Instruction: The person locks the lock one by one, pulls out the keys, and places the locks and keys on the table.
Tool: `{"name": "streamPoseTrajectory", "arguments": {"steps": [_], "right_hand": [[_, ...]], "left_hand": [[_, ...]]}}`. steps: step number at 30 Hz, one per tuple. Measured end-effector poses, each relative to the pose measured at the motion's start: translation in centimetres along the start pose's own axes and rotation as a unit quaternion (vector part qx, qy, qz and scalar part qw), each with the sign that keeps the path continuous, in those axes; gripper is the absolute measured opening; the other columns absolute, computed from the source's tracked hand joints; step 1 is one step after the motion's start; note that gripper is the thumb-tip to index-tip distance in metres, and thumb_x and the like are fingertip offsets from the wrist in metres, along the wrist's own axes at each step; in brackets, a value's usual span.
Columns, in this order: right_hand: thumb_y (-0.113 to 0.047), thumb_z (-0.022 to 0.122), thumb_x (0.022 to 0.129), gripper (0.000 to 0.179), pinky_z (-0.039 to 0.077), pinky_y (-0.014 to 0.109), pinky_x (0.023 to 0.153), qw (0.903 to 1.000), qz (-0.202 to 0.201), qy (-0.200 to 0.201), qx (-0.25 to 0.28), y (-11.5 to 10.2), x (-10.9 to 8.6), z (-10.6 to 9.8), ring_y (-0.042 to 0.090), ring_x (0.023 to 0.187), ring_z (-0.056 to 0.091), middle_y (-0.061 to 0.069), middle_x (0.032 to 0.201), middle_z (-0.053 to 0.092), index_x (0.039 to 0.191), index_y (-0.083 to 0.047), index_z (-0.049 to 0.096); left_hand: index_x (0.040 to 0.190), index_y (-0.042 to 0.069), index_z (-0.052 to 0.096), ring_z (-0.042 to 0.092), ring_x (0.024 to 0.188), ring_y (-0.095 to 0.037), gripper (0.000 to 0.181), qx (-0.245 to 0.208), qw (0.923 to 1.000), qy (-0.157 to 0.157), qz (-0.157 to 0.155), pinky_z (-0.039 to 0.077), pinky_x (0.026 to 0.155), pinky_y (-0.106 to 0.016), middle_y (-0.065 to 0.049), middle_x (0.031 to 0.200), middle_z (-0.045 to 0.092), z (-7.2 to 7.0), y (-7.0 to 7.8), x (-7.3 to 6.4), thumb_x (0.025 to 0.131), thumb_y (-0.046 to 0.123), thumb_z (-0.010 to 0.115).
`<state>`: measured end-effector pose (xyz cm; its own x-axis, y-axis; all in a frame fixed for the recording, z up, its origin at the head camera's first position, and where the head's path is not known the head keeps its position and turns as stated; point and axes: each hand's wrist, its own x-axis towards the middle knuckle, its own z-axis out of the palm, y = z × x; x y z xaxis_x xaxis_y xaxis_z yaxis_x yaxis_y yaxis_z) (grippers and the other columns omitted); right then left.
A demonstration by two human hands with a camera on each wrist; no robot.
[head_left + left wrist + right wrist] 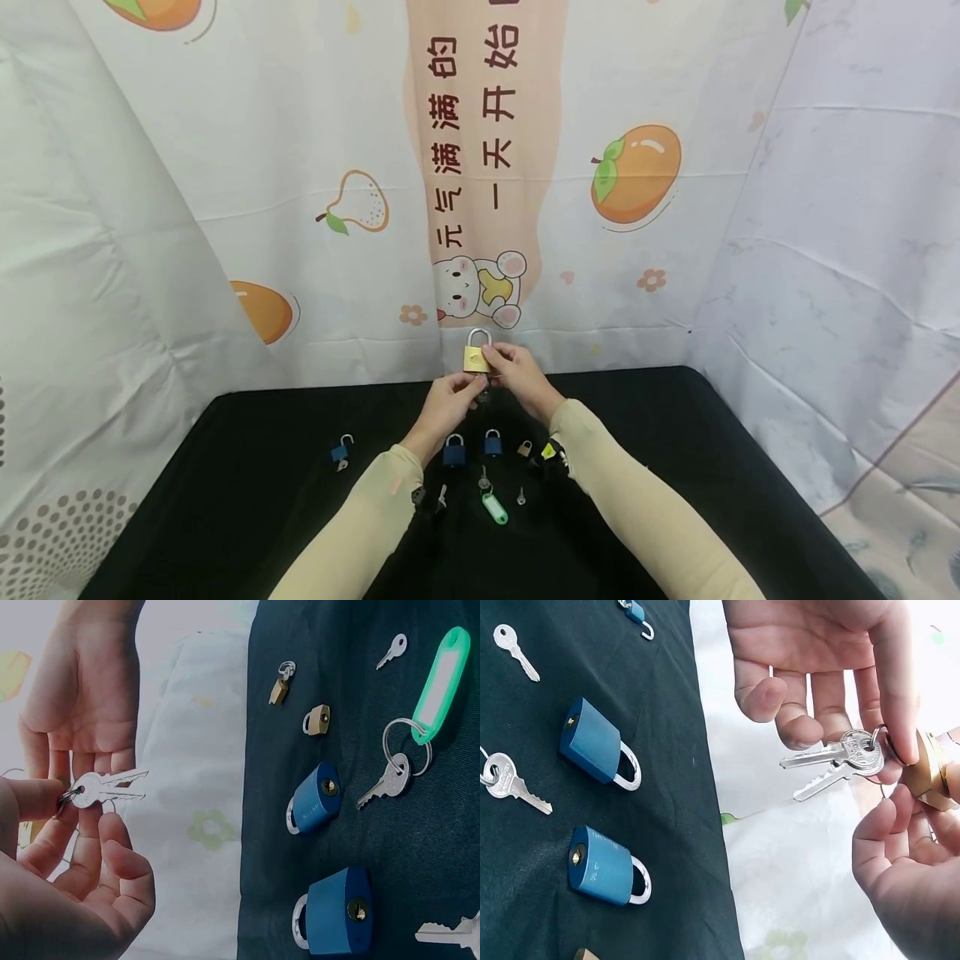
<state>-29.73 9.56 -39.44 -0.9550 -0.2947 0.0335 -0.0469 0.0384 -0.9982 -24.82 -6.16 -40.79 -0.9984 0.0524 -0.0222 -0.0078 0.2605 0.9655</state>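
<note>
Near the far table edge, my right hand (521, 379) grips a brass padlock (475, 359) by its body, its steel shackle closed and pointing up. Just below it, my left hand (448, 404) pinches a key at the padlock's underside. That key is mostly hidden by the fingers. From its ring hang two silver keys (845, 756), also seen as keys (105, 787) in the left wrist view. In the right wrist view, the left fingertips are right at the brass padlock body (928, 772).
On the black tabletop (262, 500) stand two closed blue padlocks (453, 451) and a small brass padlock (524, 448). An open blue padlock (340, 452) lies at left. A green-tagged key (493, 507), a small key (521, 497) and a yellow tag (549, 451) lie nearer. A printed curtain (360, 283) hangs behind.
</note>
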Motion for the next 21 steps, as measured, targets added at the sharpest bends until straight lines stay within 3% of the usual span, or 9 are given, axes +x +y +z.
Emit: {"name": "streamPoseTrajectory", "arguments": {"steps": [7, 11, 14, 19, 21], "right_hand": [[-0.032, 0.052, 0.108, 0.043, 0.054, 0.032, 0.081, 0.9999, -0.01, 0.007, -0.005, 0.2, 0.1, 0.3, 0.018, 0.089, 0.061, 0.013, 0.108, 0.062, 0.129, 0.004, 0.06], [-0.031, 0.052, 0.108, 0.041, 0.053, 0.03, 0.079, 0.9998, -0.016, 0.009, -0.011, 0.5, 0.2, 0.4, 0.02, 0.088, 0.061, 0.014, 0.106, 0.063, 0.126, 0.005, 0.061], [-0.03, 0.049, 0.109, 0.041, 0.054, 0.032, 0.081, 1.0, 0.001, 0.008, 0.0, 0.6, 0.3, 0.2, 0.021, 0.09, 0.06, 0.012, 0.105, 0.062, 0.127, 0.006, 0.06], [-0.032, 0.045, 0.11, 0.045, 0.053, 0.032, 0.082, 0.9948, 0.017, 0.059, 0.082, 0.6, 0.8, -0.9, 0.019, 0.086, 0.057, 0.008, 0.098, 0.057, 0.128, 0.009, 0.054], [-0.032, 0.045, 0.11, 0.046, 0.054, 0.031, 0.082, 0.9926, 0.02, 0.071, 0.096, 0.5, 0.9, -1.2, 0.018, 0.084, 0.056, 0.008, 0.097, 0.056, 0.128, 0.01, 0.053]], "left_hand": [[0.115, 0.008, 0.072, 0.061, 0.088, -0.02, 0.037, -0.002, 1.0, 0.001, 0.002, 0.047, 0.08, -0.036, -0.005, 0.107, 0.066, -0.2, -0.3, 0.0, 0.101, 0.041, 0.063], [0.116, 0.009, 0.072, 0.061, 0.089, -0.021, 0.037, 0.005, 1.0, -0.002, 0.001, 0.047, 0.077, -0.035, -0.005, 0.11, 0.066, -0.2, -0.4, -0.1, 0.102, 0.041, 0.061], [0.11, 0.008, 0.074, 0.062, 0.089, -0.021, 0.031, 0.028, 0.9994, -0.018, 0.002, 0.048, 0.075, -0.034, -0.003, 0.107, 0.068, 0.1, -0.7, -0.5, 0.1, 0.035, 0.063], [0.098, 0.008, 0.078, 0.062, 0.083, -0.015, 0.021, 0.116, 0.9891, -0.07, 0.057, 0.05, 0.074, -0.033, 0.001, 0.093, 0.072, 1.0, -1.8, -1.5, 0.097, 0.026, 0.069], [0.097, 0.009, 0.078, 0.062, 0.08, -0.012, 0.019, 0.147, 0.9827, -0.068, 0.09, 0.051, 0.073, -0.034, 0.004, 0.089, 0.071, 1.2, -2.1, -1.7, 0.098, 0.024, 0.068]]}}
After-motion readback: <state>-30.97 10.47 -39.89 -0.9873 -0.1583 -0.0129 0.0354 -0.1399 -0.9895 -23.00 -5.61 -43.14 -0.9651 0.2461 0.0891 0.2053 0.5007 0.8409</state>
